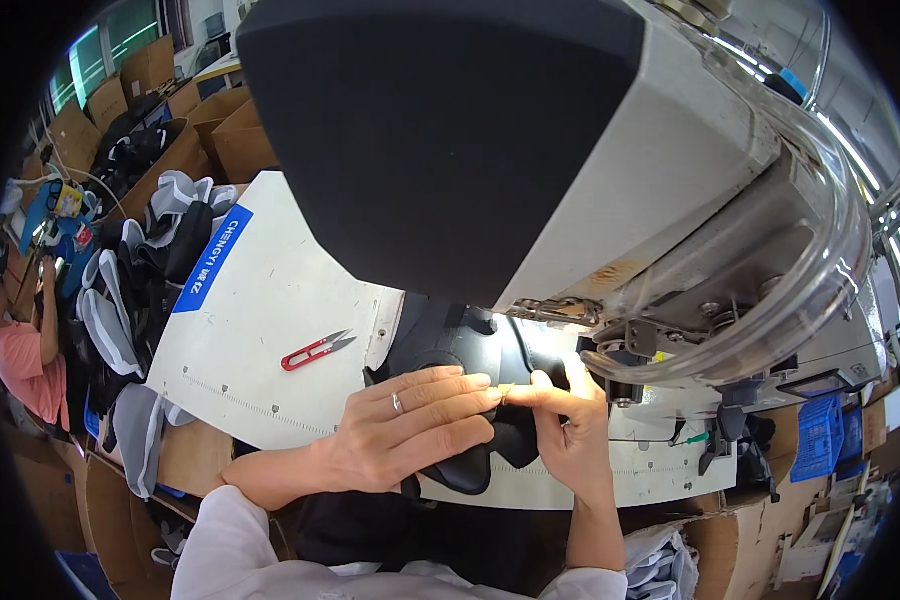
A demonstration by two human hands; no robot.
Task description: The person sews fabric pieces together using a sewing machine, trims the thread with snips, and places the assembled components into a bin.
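My left hand [410,435] lies flat, fingers spread, pressing the black fabric piece [470,345] onto the white counter [260,330] under the sewing machine [610,200]; my right hand [570,420] pinches its edge in a tight grip.

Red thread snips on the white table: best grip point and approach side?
Grip the red thread snips by the looped red handle end at lower left, coming from the left. The metal blades point up-right toward the left hand, and they lie flat on open white table.
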